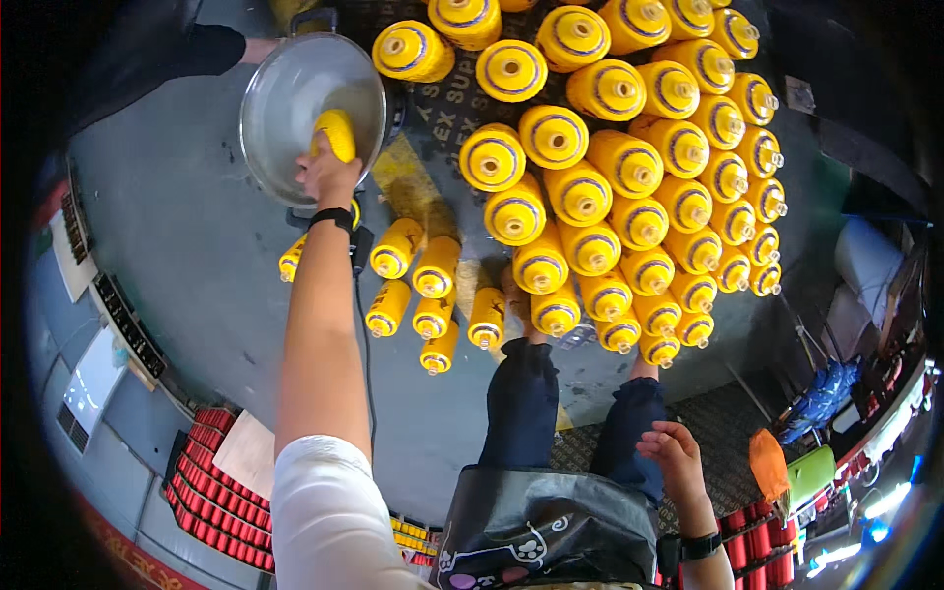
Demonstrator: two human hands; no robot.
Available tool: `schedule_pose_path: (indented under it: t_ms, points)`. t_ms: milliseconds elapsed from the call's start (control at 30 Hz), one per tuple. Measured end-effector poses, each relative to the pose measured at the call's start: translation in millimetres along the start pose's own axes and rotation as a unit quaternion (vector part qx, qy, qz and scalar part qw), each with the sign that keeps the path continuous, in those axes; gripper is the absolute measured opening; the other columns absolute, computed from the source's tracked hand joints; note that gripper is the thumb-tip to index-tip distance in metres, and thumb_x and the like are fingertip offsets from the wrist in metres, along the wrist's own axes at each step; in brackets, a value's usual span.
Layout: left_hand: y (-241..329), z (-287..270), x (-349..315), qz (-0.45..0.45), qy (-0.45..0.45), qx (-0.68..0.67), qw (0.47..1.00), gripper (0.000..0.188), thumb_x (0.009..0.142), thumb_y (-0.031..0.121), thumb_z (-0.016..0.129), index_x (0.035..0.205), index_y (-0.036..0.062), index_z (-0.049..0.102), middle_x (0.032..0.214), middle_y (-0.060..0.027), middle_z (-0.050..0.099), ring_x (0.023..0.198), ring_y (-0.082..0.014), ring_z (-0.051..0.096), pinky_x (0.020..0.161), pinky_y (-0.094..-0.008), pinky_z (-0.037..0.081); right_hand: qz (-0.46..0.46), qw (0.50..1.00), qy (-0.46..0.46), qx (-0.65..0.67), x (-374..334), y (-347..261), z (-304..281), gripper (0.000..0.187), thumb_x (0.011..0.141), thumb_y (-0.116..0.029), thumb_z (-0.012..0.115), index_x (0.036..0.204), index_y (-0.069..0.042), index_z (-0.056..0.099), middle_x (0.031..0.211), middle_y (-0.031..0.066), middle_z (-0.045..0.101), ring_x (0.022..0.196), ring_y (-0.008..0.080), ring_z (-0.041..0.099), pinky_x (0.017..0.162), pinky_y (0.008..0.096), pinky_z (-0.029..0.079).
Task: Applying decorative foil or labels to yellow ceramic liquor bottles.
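Weighing looks under way: left hand (329, 177), upper left of frame, grips a yellow cone (335, 133) in the steel pan (285, 84). Right hand (677, 454), lower right, hangs loosely curled, holding nothing. Letting go cleanly seems the next need.

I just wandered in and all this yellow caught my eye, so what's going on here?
A person is standing over a big stack of yellow yarn cones piled on the floor. Their left hand reaches out and holds one yellow cone in a round metal pan, which seems to sit on a scale. Their right hand hangs free near their leg, holding nothing. More cones lie in a loose row near their feet, and another person's dark sleeve shows beside the pan.
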State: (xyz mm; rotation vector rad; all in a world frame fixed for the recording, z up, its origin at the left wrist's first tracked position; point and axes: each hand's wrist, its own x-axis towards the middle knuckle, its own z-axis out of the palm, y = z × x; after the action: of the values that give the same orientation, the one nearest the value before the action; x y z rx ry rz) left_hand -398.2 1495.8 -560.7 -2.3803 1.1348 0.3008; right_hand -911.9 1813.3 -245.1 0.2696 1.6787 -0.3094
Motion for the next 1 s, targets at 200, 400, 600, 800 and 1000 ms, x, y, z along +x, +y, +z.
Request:
schedule_pose_path:
  t_ms: [200,400,600,800,1000]
  points:
    - [-4,-3,-2,0.019,-0.004,0.009,1.0,0.088,0.073,0.036,0.078,0.144,0.034,0.027,0.126,-0.0215,0.039,0.108,-0.0417,0.05,0.083,-0.048,0.053,0.005,1.0,-0.008,-0.002,2,4,2,0.026,0.097,-0.012,0.054,0.119,0.001,0.054,0.104,0.0129,0.066,0.093,0.0236,0.068,0.081,0.0328,0.054]
    - [-3,-3,1,0.009,-0.003,0.014,1.0,0.088,0.072,0.036,0.078,0.144,0.0343,0.028,0.127,-0.0202,0.039,0.109,-0.0408,0.05,0.083,-0.0466,0.053,0.004,1.0,-0.012,0.002,2,6,1,0.025,0.097,-0.013,0.054,0.118,0.0,0.055,0.103,0.0121,0.067,0.093,0.0234,0.068,0.081,0.0331,0.053]
    - [-5,-4,1,0.01,-0.017,0.0,1.0,0.091,0.072,0.036,0.079,0.146,0.036,0.026,0.127,-0.0199,0.039,0.111,-0.0403,0.049,0.084,-0.0451,0.052,0.006,1.0,0.0,-0.003,0,5,0,0.024,0.097,-0.013,0.054,0.118,-0.001,0.055,0.103,0.0119,0.067,0.093,0.0232,0.068,0.081,0.0332,0.053]
    - [-4,-7,0,0.018,-0.019,0.005,1.0,0.091,0.072,0.036,0.078,0.147,0.0359,0.026,0.127,-0.0193,0.04,0.11,-0.0398,0.05,0.085,-0.0443,0.053,-0.007,1.0,0.001,0.007,0,9,-5,0.025,0.097,-0.012,0.055,0.119,0.0,0.054,0.103,0.0124,0.067,0.092,0.0237,0.068,0.081,0.0331,0.054]
    - [-16,-21,14,0.062,-0.039,0.025,0.997,0.088,0.071,0.037,0.077,0.145,0.0355,0.03,0.128,-0.018,0.039,0.11,-0.0406,0.051,0.086,-0.0461,0.052,-0.015,1.0,0.009,0.007,-7,7,-4,0.026,0.097,-0.012,0.055,0.119,0.001,0.054,0.103,0.0127,0.066,0.091,0.0232,0.068,0.079,0.0326,0.054]
